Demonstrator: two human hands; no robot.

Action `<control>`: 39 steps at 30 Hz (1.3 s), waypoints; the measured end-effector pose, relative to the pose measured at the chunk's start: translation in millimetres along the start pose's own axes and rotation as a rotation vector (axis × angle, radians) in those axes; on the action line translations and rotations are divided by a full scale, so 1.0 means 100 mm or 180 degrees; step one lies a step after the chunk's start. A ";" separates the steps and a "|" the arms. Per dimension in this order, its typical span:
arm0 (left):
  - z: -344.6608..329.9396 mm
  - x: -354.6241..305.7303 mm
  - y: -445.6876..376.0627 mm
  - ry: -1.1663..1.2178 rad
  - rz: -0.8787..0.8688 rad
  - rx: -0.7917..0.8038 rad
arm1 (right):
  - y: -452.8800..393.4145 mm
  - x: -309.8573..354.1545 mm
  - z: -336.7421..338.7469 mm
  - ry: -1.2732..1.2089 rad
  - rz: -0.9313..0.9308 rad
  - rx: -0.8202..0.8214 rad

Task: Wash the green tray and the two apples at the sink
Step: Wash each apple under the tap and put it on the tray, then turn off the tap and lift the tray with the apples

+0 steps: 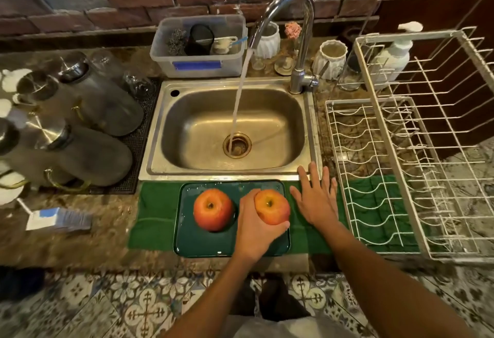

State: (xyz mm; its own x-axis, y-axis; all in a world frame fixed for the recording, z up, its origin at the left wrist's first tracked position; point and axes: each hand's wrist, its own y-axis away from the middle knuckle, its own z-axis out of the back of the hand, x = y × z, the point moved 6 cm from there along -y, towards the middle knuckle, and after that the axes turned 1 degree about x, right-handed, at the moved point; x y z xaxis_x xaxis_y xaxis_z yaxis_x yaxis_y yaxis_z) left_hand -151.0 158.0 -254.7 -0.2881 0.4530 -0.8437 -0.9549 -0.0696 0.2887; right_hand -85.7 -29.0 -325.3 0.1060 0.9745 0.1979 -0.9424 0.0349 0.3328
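Note:
A dark green tray (203,241) lies on a green cloth (152,217) in front of the steel sink (197,129). One red-orange apple (213,209) rests on the tray's left half. My left hand (254,231) grips the second apple (272,205) over the tray's right half. My right hand (316,198) hovers flat with fingers spread over the cloth, just right of the tray, holding nothing. Water runs from the chrome tap (296,17) down to the drain (237,145).
A white wire dish rack (401,150) fills the counter on the right. Several upturned glass jars (80,113) stand on a black mat to the left. A clear plastic box (199,46) with scrubbers and white vases (330,58) sit behind the sink. A small carton (57,218) lies at the left.

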 end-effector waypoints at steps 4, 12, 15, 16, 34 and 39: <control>-0.04 0.01 0.05 -0.0043 -0.0030 -0.0002 | -0.01 -0.01 -0.01 0.0009 0.0022 0.0021; -0.08 0.07 0.09 -0.0173 -0.0050 0.0035 | -0.01 -0.01 -0.01 -0.0003 0.0045 -0.0016; -0.06 0.09 0.08 -0.0177 -0.0046 0.0036 | -0.02 -0.01 -0.01 0.0009 0.0038 -0.0018; -0.06 0.09 0.08 -0.0180 -0.0038 0.0041 | -0.02 -0.01 -0.01 0.0004 0.0039 -0.0017; 0.02 0.06 0.07 -0.0175 0.0172 0.0354 | 0.00 0.00 0.00 0.0037 0.0036 -0.0039; 0.03 -0.03 0.10 -0.0253 0.0155 0.0353 | 0.01 0.01 0.01 0.0000 0.0018 -0.0067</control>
State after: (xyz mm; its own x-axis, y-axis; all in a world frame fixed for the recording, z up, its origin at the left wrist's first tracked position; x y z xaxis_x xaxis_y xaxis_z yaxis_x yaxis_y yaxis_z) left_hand -159.4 158.4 -247.5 -0.3232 0.5208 -0.7901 -0.9248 0.0033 0.3805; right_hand -85.9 -28.4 -324.0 0.1008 0.9746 0.1998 -0.9494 0.0341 0.3123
